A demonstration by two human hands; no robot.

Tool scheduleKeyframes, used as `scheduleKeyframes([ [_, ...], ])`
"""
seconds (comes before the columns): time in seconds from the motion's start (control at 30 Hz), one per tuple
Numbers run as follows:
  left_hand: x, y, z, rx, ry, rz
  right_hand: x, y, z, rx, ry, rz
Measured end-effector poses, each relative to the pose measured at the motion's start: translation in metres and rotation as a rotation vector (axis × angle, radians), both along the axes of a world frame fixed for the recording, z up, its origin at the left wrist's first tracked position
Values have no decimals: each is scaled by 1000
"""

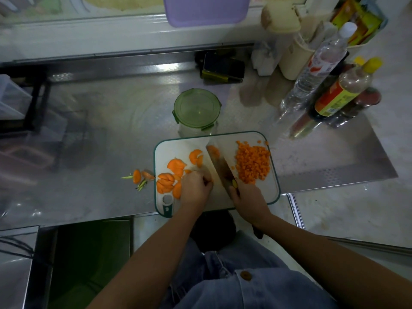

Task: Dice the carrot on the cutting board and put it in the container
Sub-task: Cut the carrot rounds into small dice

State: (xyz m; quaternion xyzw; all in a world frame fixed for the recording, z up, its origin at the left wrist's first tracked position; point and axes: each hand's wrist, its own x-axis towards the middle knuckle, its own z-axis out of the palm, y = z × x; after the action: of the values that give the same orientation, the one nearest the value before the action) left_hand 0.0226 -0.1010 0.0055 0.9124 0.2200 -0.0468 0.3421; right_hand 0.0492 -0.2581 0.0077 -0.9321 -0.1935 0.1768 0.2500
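Cutting board [178, 148] sits at the table [100, 130] edge. R hand [247, 197] wraps the knife [219, 163] handle, blade across the board's middle, with diced carrot [253, 161] heaped at its 3 o'clock and carrot slices [176, 166] at 9. L hand [196, 188], fingers curled, pins a slice beside the blade. Container [197, 108] (green lid on) stands at 12, just past the board. Bottles [343, 92] at 2 – carrot ends [139, 176] off-board at 9.
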Motion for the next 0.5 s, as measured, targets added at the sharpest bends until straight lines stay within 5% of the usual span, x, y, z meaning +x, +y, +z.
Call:
scheduleKeyframes([
  [0.5, 6, -11, -4, -139, -107, -7, 8, -7, 3, 127, 40, -196],
])
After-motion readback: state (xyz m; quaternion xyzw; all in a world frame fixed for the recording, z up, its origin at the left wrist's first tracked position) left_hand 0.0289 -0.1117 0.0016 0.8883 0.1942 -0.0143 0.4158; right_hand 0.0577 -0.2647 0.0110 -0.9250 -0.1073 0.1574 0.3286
